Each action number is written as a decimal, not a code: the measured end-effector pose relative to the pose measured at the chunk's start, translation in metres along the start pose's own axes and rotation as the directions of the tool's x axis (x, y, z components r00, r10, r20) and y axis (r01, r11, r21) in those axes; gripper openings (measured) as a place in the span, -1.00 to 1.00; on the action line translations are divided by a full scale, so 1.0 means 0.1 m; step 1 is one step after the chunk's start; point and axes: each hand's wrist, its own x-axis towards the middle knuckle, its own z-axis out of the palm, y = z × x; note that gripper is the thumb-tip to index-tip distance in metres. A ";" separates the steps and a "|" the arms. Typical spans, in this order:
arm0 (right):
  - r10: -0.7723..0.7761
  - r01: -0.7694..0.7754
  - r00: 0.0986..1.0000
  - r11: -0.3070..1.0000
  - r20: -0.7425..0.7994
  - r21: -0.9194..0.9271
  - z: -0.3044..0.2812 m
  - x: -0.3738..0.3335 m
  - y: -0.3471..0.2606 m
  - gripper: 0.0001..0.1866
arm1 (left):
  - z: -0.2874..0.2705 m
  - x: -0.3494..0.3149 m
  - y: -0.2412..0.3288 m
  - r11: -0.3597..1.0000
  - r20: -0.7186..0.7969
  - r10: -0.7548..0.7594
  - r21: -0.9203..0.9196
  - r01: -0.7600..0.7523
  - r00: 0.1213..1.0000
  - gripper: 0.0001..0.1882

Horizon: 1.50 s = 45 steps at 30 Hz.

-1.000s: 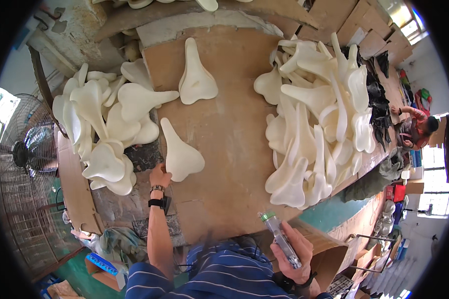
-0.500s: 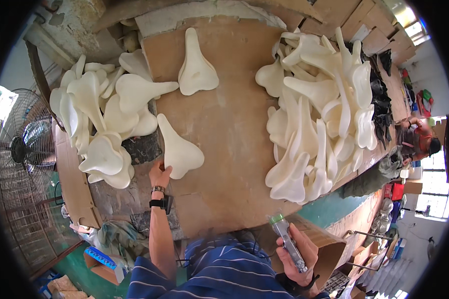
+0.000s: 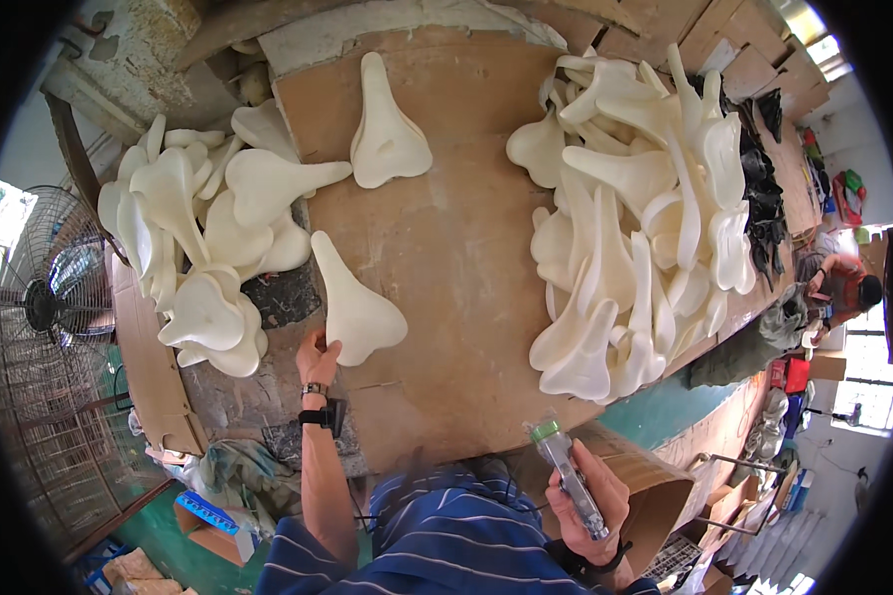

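A cream foam bicycle saddle pad (image 3: 355, 309) lies on the cardboard-covered table, its narrow nose pointing away from me. My left hand (image 3: 318, 357) grips the near left corner of its wide end, thumb on top. In my right hand (image 3: 593, 493), near my body at the table's front edge, is a slim grey handheld tool (image 3: 572, 480) with a green round head. My fingers are wrapped round its body; its exact kind cannot be made out. Another saddle pad (image 3: 390, 134) lies farther back, wide end toward me.
Piles of saddle pads stand at the left (image 3: 208, 213) and right (image 3: 625, 223) of the table (image 3: 456, 297). Beyond the left side is a caged fan (image 3: 45, 302). A cardboard box (image 3: 650, 493) sits beside my right hand. Another person (image 3: 843, 283) works at the far right.
The held saddle pad and my left hand have shifted very slightly toward me. My right hand keeps its hold on the tool, almost unmoved.
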 end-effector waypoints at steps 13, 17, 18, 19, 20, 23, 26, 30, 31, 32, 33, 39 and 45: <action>0.140 -0.053 0.980 0.863 0.138 -0.503 1.69 0.63 2.00 -0.16 | -0.34 -0.23 0.38 0.823 -0.221 0.253 0.561 -0.089 0.942 -0.44; 0.068 0.081 0.976 0.771 0.208 -0.631 1.90 0.45 2.30 -0.27 | -0.02 0.39 1.33 0.886 -0.150 0.458 0.163 -0.435 0.876 -0.52; 0.031 0.110 0.977 0.770 0.209 -0.628 1.83 0.45 2.22 -0.30 | 0.09 0.64 1.47 0.877 -0.171 0.470 0.198 -0.438 0.866 -0.52; -0.008 0.138 0.979 0.768 0.206 -0.625 1.76 0.45 2.12 -0.34 | 0.21 0.91 1.62 0.866 -0.193 0.488 0.232 -0.444 0.851 -0.52; 0.009 0.116 0.978 0.804 0.207 -0.583 1.67 0.45 2.04 -0.37 | 0.33 1.17 1.76 0.856 -0.238 0.513 0.206 -0.473 0.825 -0.51; 0.067 0.045 0.976 0.872 0.209 -0.487 1.40 0.40 1.88 -0.45 | 0.68 1.83 2.08 0.845 -0.337 0.533 0.172 -0.506 0.776 -0.51; 0.093 0.001 0.980 0.884 0.178 -0.467 1.19 0.32 1.89 -0.49 | 0.89 2.11 2.26 0.893 -0.327 0.450 0.193 -0.407 0.831 -0.58; 0.140 -0.084 0.985 0.907 0.106 -0.413 1.05 0.27 1.82 -0.47 | 0.79 2.10 2.11 0.849 -0.348 0.528 0.232 -0.475 0.774 -0.73; 0.164 -0.112 0.982 0.910 0.098 -0.400 1.03 0.25 1.82 -0.45 | 0.75 1.98 2.06 0.842 -0.336 0.540 0.211 -0.497 0.771 -0.74; 0.191 -0.145 0.978 0.911 0.084 -0.385 1.02 0.23 1.81 -0.43 | 0.70 1.81 2.04 0.830 -0.321 0.557 0.190 -0.524 0.766 -0.76; 0.150 -0.107 0.984 0.925 0.092 -0.365 1.01 0.26 1.77 -0.43 | 0.63 1.60 2.01 0.819 -0.305 0.572 0.167 -0.549 0.761 -0.78; 0.037 -0.038 0.999 0.999 -0.005 -0.031 0.84 0.80 1.05 -0.37 | 0.09 -0.22 1.82 0.920 0.114 0.284 -0.313 -0.237 0.952 -0.70; 0.134 -0.161 0.986 0.901 0.096 0.402 0.63 0.92 0.54 -0.25 | -0.26 -1.37 1.76 0.854 0.401 0.313 -0.515 -0.070 0.861 -0.72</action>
